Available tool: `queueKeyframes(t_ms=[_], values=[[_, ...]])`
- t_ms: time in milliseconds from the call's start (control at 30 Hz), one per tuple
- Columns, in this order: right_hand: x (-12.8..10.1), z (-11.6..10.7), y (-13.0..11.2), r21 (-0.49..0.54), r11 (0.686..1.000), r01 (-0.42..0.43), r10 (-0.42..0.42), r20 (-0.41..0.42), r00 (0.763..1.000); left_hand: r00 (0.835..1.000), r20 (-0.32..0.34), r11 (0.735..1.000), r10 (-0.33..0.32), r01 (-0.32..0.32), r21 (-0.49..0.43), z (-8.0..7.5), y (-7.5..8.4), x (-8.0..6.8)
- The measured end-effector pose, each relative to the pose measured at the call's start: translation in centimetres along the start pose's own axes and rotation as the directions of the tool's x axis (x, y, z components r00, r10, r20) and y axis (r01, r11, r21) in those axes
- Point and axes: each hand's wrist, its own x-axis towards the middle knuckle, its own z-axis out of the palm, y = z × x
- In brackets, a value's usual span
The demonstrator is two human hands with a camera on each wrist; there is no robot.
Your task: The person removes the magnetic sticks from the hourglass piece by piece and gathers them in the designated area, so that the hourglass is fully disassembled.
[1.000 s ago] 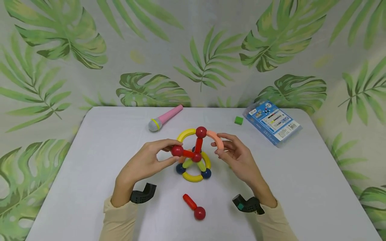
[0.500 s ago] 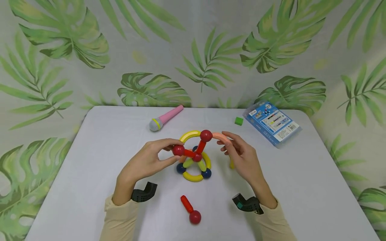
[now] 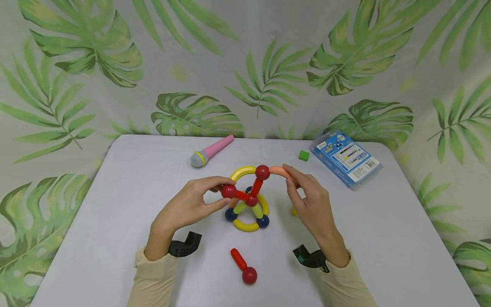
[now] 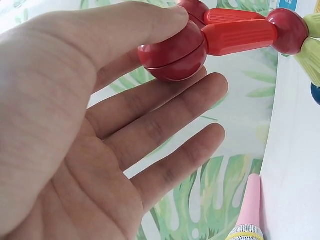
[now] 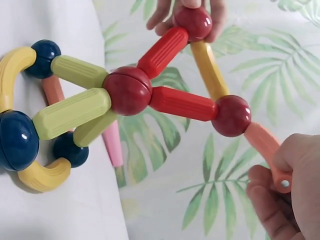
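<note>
Standing at the middle of the white table (image 3: 126, 179): a toy structure of plastic magnetic rods and balls (image 3: 249, 200), with a ring of yellow curved rods and dark blue balls as its base. Pinching the glossy red ball (image 3: 228, 191) at the structure's left between thumb and forefinger: the left hand (image 3: 188, 207), remaining fingers lying straight and relaxed below the ball in the left wrist view. Gripping the free end of the curved salmon-pink rod (image 3: 279, 172) with curled fingertips: the right hand (image 3: 312, 204), at the structure's right. Joining that rod at its other end: the top red ball (image 3: 262, 172), with a curved yellow rod (image 3: 241, 172) running off to its left. Lying loose at the near side, apart from both hands: a short red rod stuck to a red ball (image 3: 244, 267). Lying at the far side: a pink toy microphone with a grey head (image 3: 210, 150). Resting far right: a small green cube (image 3: 304, 155), and just beside it a blue printed packet (image 3: 346, 157).
</note>
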Motion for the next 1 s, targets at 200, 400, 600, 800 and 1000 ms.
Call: queueKeyframes(t_ms=[200,400,600,800,1000], values=[[-0.1,-0.2,0.4,0.039,0.999,0.000,0.003,-0.070,0.998,1.000,0.002,1.000,-0.001,0.001,-0.003,0.1,0.0,0.0],[-1.1,-0.8,2.1,0.063,0.980,-0.191,0.191,0.004,0.982,1.000,-0.004,1.000,-0.005,0.005,-0.001,0.1,0.0,-0.1],[-3.4,-1.2,5.0,-0.023,0.937,-0.349,0.350,0.062,0.935,1.000,-0.001,1.000,-0.004,0.004,0.001,0.0,0.1,0.0],[-5.4,-0.8,7.7,-0.056,0.909,-0.413,0.417,0.087,0.905,1.000,0.003,1.000,-0.015,0.015,0.007,-0.1,0.3,0.0],[-6.5,0.1,9.3,-0.111,0.896,-0.429,0.437,0.060,0.897,1.000,0.008,1.000,-0.017,0.017,0.003,0.0,0.2,0.0]])
